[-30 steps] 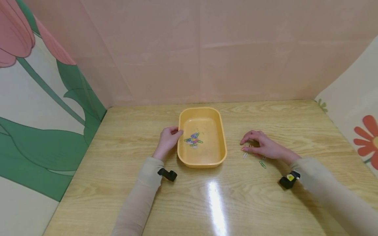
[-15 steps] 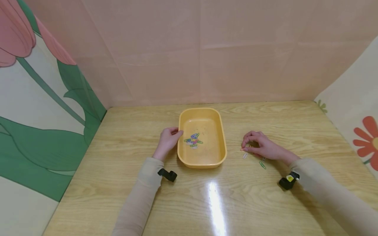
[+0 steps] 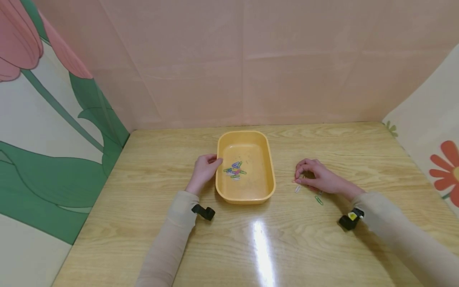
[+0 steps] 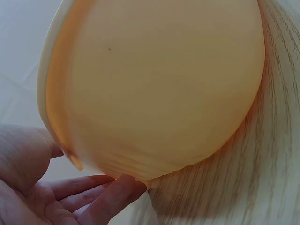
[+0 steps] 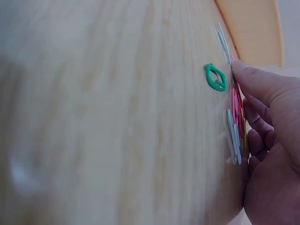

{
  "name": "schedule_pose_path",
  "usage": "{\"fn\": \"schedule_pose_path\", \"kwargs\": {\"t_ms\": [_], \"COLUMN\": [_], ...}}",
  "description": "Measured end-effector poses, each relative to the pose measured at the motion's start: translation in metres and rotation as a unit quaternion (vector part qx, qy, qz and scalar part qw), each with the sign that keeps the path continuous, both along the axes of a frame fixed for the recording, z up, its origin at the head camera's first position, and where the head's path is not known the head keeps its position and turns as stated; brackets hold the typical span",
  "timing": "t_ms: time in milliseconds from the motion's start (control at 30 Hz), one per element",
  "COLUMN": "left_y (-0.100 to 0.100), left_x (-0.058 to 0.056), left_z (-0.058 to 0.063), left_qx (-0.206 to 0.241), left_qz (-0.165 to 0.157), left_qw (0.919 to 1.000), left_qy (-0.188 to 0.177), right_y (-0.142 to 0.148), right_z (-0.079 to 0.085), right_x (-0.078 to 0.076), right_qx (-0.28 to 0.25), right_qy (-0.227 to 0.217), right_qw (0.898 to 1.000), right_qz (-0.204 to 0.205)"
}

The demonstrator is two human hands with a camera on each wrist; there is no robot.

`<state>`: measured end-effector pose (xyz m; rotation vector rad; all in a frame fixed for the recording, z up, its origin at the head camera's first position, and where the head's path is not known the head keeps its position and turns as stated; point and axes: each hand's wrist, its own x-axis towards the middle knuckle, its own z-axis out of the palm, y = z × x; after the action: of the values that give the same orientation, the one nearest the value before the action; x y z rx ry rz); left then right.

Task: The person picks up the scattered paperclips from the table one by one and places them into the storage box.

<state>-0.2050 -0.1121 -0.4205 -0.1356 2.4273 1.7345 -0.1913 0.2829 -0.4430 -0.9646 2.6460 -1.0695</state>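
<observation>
My left hand grips the left rim of a yellow plastic tray, thumb at the rim and fingers against the outer wall. Inside the tray lies a small heap of coloured paper clips. Right of the tray, my right hand is low over the table, thumb and index finger pinching a red paper clip, mostly hidden by the fingertips. A white paper clip lies just in front of them. Nearer the wrist is a green paper clip. Under the palm, the right wrist view shows pink and white paper clips.
The wood-grain table ends at a pink cloth backdrop. Flower-patterned panels stand at either side. A black camera mount sits on the left wrist, and another on the right.
The right thumb and index finger, apart one second ago, have come together on the red paper clip. The left hand and tray stay in place.
</observation>
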Motion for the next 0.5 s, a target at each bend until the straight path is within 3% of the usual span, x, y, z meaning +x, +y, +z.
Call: {"fn": "schedule_pose_path", "kwargs": {"t_ms": [500], "left_y": [0.0000], "left_x": [0.0015], "left_z": [0.0026], "left_qx": [-0.001], "left_qz": [0.001], "left_qw": [1.0000], "left_qy": [0.000], "right_y": [-0.0009], "right_z": [0.0026], "right_x": [0.0005], "right_qx": [0.002], "right_qy": [-0.013], "right_qw": [1.000], "right_qz": [-0.001]}}
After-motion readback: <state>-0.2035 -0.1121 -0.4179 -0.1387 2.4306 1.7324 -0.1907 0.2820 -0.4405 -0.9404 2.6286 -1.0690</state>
